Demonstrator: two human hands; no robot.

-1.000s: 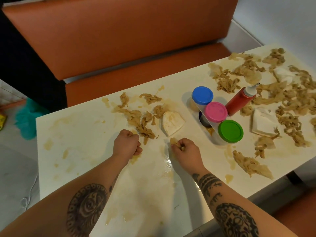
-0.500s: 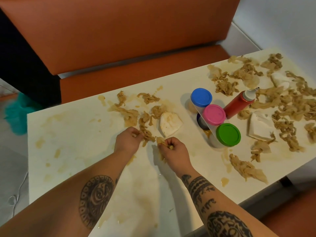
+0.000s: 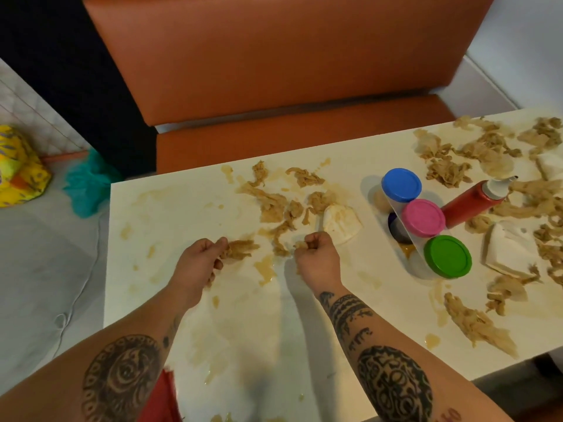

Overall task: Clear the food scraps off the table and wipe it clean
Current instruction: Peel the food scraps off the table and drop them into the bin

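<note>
Now the left hand (image 3: 198, 263) is pinching a stringy clump (image 3: 240, 249) on the table (image 3: 170, 214), fingers clamped on it; the right hand (image 3: 318, 258) is curling tight round a smaller scrap (image 3: 302, 245) (gathering handfuls before wiping, presumably). More scraps (image 3: 478, 324) are lying beyond the tubs (image 3: 423, 217).

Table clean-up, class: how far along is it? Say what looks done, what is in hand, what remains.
Done: the left end of the table holds only brown smears, no scraps. In hand: the left hand pinches a shredded clump; the right hand grips a smaller bit. Left: the middle pile, the heap at the right end, then wiping every smear.
</note>
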